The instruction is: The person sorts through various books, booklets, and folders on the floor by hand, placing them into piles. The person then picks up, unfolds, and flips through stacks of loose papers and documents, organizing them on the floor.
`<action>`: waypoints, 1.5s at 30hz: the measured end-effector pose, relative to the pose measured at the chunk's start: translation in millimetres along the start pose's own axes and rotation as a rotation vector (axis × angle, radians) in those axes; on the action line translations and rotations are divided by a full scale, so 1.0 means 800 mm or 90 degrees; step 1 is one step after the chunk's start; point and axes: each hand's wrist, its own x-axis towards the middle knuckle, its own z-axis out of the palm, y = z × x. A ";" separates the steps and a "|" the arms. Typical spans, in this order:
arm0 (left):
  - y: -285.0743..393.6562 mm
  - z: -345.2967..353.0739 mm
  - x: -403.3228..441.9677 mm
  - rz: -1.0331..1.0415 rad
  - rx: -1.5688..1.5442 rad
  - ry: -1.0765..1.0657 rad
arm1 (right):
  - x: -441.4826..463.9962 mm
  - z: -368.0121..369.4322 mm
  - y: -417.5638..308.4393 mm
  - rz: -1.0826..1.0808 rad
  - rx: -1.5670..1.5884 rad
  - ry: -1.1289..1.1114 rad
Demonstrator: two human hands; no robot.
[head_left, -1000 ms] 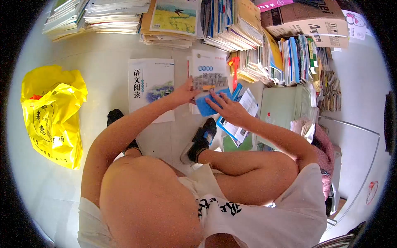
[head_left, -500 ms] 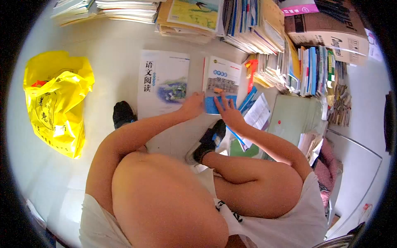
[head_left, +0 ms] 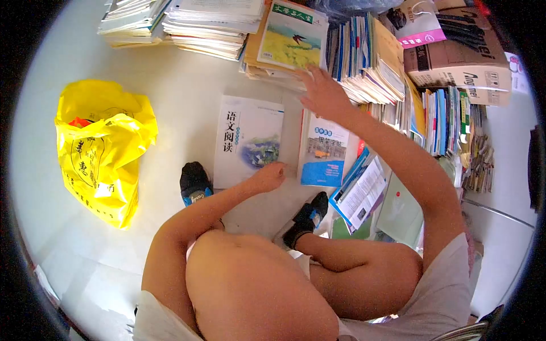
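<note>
My left hand (head_left: 269, 177) is loosely closed, with nothing visible in it, at the lower right corner of a white book (head_left: 238, 166) with a landscape picture. To the right of that book lies a copybook (head_left: 322, 172) with a white and blue cover. Above it my right hand (head_left: 325, 95) reaches out, fingers apart, by the lower edge of a magazine (head_left: 282, 37) with a bird on a yellow-green cover. That magazine tops a pile of papers. Whether the fingertips touch the pile cannot be made out.
A yellow plastic bag (head_left: 102, 170) stands on the floor at left. Paper stacks (head_left: 213, 28) line the back, with rows of books (head_left: 441, 119) at right. Behind those is a cardboard box (head_left: 455, 68). Loose booklets and a printed sheet (head_left: 364, 190) lie near my right foot.
My right hand has left the copybook and moved up to the pile with the bird magazine. My left hand stays by the white book. The whole view has shifted down and right.
</note>
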 end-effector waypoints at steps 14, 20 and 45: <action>0.017 -0.059 -0.028 -0.165 -0.360 -0.056 | 0.115 0.051 0.044 -0.030 -0.119 0.014; -0.006 -0.041 -0.022 -0.114 -0.403 -0.050 | 0.105 0.024 0.056 -0.027 -0.031 -0.033; 0.144 -0.039 0.114 -0.129 -0.614 -0.101 | -0.361 0.045 -0.155 0.189 0.000 -0.181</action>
